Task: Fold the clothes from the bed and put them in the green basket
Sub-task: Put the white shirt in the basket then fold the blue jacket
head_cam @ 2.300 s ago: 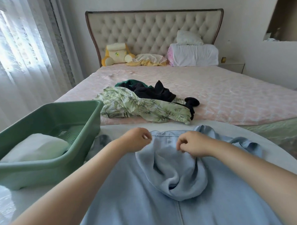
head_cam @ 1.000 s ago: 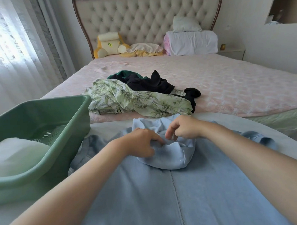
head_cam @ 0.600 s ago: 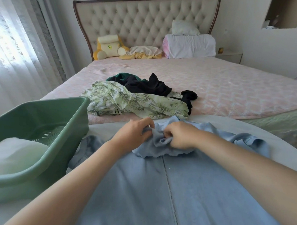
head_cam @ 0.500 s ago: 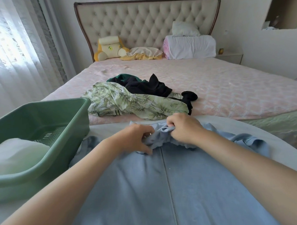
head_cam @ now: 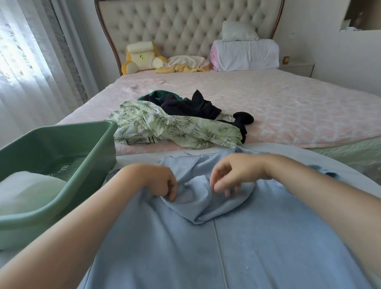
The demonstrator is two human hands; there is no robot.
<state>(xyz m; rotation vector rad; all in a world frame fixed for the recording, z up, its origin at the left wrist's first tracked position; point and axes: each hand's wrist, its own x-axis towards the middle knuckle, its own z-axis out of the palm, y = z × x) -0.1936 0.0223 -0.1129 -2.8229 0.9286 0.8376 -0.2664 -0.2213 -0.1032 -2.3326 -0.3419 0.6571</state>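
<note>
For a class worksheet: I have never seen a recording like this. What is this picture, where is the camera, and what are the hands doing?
There is no robot: a wide-angle camera worn on a person's head looks forward and down, so both bare arms are the wearer's own. A light blue hoodie lies spread on a pale surface before the bed. The left hand pinches its hood; the right hand is over the hood, fingers loose, gripping nothing. At left stands the green basket with a white folded item inside. A leaf-print garment and dark clothes lie unfolded on the bed.
</note>
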